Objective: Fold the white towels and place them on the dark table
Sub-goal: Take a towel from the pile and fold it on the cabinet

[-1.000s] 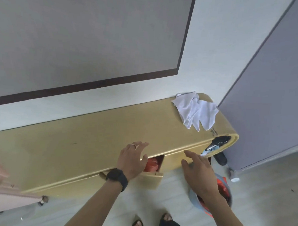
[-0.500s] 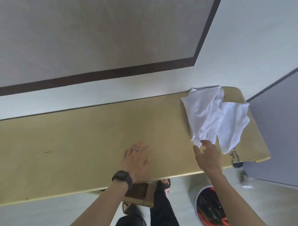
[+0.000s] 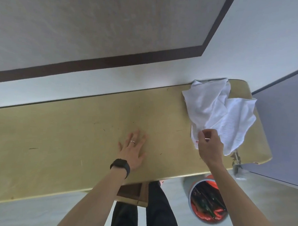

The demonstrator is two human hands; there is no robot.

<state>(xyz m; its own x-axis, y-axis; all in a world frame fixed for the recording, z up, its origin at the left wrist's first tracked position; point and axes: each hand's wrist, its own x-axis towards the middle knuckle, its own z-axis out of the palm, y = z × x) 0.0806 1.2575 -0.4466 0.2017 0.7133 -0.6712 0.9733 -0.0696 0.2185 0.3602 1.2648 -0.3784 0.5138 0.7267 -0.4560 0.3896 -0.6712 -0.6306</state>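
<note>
Right hand point(image 3: 209, 148): fingers curled, pinching the near edge of the white towels point(image 3: 219, 113). Half a second ago the same hand was only reaching with straight fingers at that edge; the pinch is new.

Towels: crumpled, unfolded heap at the right end of the tan tabletop point(image 3: 64, 142), back edge against the wall, one flap spread toward the table's right edge. The heap has barely shifted since the earlier frame.

Left hand point(image 3: 133, 150): flat, fingers spread, palm down on bare tabletop, well apart from the towels, holding nothing. It lay much the same half a second ago. Ring point(image 3: 132, 142) on one finger, black wristband point(image 3: 121, 166) on the wrist.

One second ago both hands were at the table's front edge by the open drawer point(image 3: 134, 194); now both are over the top.

Below the front edge: an orange-rimmed bucket point(image 3: 207, 200) on the floor, dark bottles inside.
</note>
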